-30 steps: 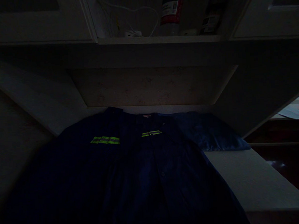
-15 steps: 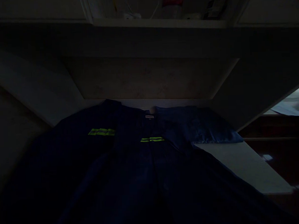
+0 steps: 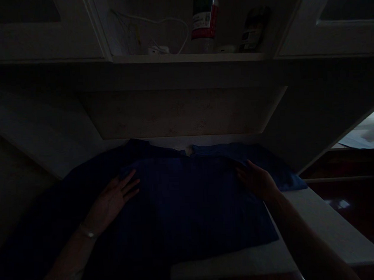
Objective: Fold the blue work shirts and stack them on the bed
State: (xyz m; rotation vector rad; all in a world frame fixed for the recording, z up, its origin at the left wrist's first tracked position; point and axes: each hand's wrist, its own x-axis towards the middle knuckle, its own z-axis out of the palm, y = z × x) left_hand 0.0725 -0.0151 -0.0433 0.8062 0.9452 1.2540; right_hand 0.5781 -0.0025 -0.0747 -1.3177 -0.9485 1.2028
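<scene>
A dark navy work jacket (image 3: 192, 201) with a plain side up lies across the white tabletop (image 3: 327, 220). Fingers spread, my left hand (image 3: 112, 197) rests on the jacket's upper left part, holding nothing that I can see. On the opposite side my right hand (image 3: 260, 182) touches the upper right edge of the cloth, its fingers stretched inward and partly lost in shadow. More dark blue cloth (image 3: 74, 194) lies under and beyond my left hand. A separate blue folded garment (image 3: 287, 177) sits behind my right hand.
Above the table runs an open shelf (image 3: 186, 57) with a red-labelled bottle (image 3: 203, 25), a darker bottle (image 3: 252, 34) and a white cable (image 3: 166, 20). Side panels enclose the table left and right. The light is very dim.
Both hands have come into view on the cloth. The jacket's collar label and yellow-green stripes are covered now, and its cloth no longer hangs toward me over the front right of the table.
</scene>
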